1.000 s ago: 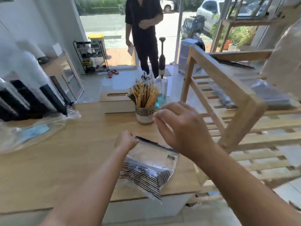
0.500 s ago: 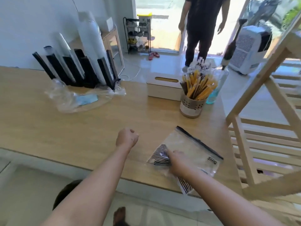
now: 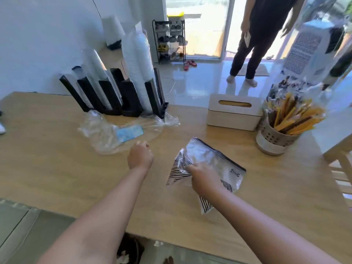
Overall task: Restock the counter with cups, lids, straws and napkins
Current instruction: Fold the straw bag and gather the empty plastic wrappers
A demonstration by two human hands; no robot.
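Small drinks-shop counter

A wooden counter (image 3: 47, 159) carries a black rack (image 3: 129, 100) of stacked cups (image 3: 137, 54), a pot of wrapped straws (image 3: 297, 119) and a napkin box (image 3: 234, 115); glass doors (image 3: 202, 35) behind show sunlit pavement.

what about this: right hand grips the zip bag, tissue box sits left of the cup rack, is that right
Not quite. The head view shows the tissue box to the right of the cup rack, not left. The right hand does grip the zip bag.
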